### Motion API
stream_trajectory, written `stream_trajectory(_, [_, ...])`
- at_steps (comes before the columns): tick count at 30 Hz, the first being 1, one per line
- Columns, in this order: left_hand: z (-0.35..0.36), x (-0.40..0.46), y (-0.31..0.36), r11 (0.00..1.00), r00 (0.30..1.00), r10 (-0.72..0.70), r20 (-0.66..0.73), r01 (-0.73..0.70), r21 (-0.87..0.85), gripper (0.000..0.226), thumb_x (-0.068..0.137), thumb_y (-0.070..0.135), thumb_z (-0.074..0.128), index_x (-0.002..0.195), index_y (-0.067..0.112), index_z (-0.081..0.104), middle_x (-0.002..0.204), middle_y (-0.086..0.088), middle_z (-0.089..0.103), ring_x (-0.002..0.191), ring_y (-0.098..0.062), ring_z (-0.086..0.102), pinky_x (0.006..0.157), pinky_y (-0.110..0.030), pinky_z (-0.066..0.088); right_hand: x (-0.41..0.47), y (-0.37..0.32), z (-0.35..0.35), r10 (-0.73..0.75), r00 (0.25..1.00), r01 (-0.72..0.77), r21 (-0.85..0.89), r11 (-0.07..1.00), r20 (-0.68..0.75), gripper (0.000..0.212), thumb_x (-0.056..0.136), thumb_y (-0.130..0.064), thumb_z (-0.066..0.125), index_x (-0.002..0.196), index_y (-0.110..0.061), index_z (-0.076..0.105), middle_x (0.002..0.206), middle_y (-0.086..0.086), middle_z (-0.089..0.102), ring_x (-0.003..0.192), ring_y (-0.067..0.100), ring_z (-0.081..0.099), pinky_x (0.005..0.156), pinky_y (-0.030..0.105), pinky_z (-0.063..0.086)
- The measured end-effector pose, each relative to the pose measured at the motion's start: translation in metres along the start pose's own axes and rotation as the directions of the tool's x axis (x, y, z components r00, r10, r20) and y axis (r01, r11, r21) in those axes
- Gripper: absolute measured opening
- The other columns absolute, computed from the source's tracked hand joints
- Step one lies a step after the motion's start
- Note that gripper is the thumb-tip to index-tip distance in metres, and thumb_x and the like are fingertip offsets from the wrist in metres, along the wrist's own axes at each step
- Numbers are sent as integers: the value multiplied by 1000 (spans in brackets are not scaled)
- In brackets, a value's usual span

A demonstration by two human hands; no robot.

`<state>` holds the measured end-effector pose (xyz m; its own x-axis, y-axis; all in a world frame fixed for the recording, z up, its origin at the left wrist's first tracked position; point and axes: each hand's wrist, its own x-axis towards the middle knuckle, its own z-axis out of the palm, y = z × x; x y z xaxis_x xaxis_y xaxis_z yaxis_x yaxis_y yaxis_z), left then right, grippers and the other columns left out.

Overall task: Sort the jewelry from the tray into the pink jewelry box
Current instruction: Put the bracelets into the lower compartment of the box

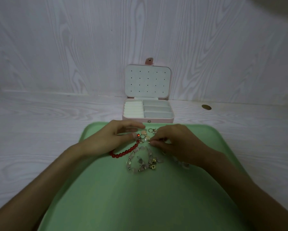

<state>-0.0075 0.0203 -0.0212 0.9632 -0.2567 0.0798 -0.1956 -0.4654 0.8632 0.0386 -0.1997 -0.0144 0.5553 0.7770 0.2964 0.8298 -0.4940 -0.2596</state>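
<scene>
Head view: at frame centre, right hand [176, 142] pinches a small earring [163, 139]; left hand [116, 139] fingers spread loosely over the green tray [106, 197].

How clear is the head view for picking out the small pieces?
Head view: dim, flat light with a greenish cast; wide-angle bending at the edges; the small pieces between the left hand and right hand are soft and hard to tell apart; the box reads clearly.

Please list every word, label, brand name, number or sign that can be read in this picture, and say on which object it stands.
None: no readable text anywhere.
The pink jewelry box has only a grid of small holes inside its lid.
The green tray and the round object on the table are plain.
</scene>
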Motion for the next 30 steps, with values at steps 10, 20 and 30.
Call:
stream_trajectory(10, [-26, 20, 23, 998, 998, -57, -11, 57, 5, 26, 89, 13, 60, 110, 29, 64, 109, 17, 67, 92, 1, 65, 77, -15, 52, 14, 5, -22, 293, 952, -295, 544, 785, 93, 12, 85, -20, 64, 94, -21, 73, 85, -12, 71, 75, -1, 66, 70, 11, 50])
stream_trajectory(20, [-72, 69, 49, 977, 972, -212, -103, 210, -29, 17, 85, 18, 69, 101, 24, 69, 71, 13, 73, 68, 5, 67, 49, -13, 47, 100, 12, -41, 511, 859, -305, 803, 512, 1, 10, 81, -19, 71, 89, -15, 75, 81, 4, 75, 69, 7, 68, 69, 19, 57])
stream_trajectory(30, [-81, 95, 18, 991, 934, -131, -332, 132, -19, 11, 86, 27, 67, 91, 22, 75, 74, 10, 73, 57, 8, 61, 45, -9, 38, 143, 32, -18, 510, 860, -265, 827, 495, -30, 12, 83, -20, 70, 92, -12, 75, 82, 5, 75, 73, 14, 69, 80, 33, 57])
